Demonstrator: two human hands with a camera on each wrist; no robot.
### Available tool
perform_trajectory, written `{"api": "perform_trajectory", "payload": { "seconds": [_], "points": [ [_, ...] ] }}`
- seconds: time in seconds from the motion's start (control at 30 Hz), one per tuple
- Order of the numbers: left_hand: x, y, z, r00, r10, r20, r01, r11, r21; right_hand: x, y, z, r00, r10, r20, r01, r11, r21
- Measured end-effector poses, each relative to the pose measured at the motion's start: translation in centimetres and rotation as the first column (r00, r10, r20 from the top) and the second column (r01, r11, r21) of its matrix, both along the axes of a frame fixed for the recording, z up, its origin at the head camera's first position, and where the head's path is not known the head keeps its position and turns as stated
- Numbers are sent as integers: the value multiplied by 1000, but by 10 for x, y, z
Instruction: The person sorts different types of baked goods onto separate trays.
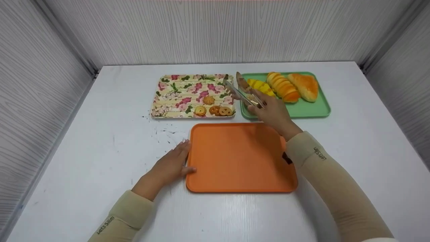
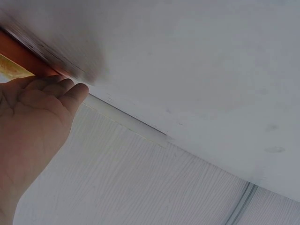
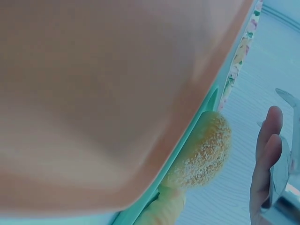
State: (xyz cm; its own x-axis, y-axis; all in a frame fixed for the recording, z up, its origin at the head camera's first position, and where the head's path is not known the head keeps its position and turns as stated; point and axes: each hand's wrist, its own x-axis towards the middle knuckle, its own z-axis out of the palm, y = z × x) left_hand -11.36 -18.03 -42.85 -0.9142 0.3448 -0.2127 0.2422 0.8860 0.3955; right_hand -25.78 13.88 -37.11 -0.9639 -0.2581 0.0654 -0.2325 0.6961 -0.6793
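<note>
My right hand [image 1: 273, 114] holds metal tongs [image 1: 242, 96] over the left end of the green tray [image 1: 312, 111]. The tong tips stand apart, with nothing seen between them. Below lies a sesame bun [image 3: 206, 152], partly hidden by the hand and tongs in the head view. Beside it on the green tray are a yellow bread [image 1: 260, 86], a ridged roll [image 1: 284, 88] and a triangular pastry [image 1: 305, 88]. My left hand [image 1: 171, 164] rests along the left rim of the orange tray [image 1: 235, 158], fingers outside, thumb over the rim.
A flowered tray [image 1: 188, 95] stands left of the green one, with several cookies [image 1: 218, 110] at its front right. Both trays sit behind the orange tray on the white table [image 1: 84, 161]. Grained panels [image 1: 215, 33] enclose the table's back and sides.
</note>
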Motion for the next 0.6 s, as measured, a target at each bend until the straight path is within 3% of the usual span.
{"api": "perform_trajectory", "payload": {
  "seconds": [0.2, 0.43, 0.6],
  "points": [
    [0, -1, -1, 1000, -5, 4, 5, 1000, 1, 2, 12, 0, 999, -42, -33, 42, 999, 3],
    [0, -1, 1, 1000, -8, 0, 8, 1000, 16, 8, 32, 1, 989, -77, -129, 84, 995, 46],
    [0, -1, 1, 1000, -3, 8, 3, 1000, 17, 12, 47, 0, 983, -148, -105, 155, 986, 63]
  ]
}}
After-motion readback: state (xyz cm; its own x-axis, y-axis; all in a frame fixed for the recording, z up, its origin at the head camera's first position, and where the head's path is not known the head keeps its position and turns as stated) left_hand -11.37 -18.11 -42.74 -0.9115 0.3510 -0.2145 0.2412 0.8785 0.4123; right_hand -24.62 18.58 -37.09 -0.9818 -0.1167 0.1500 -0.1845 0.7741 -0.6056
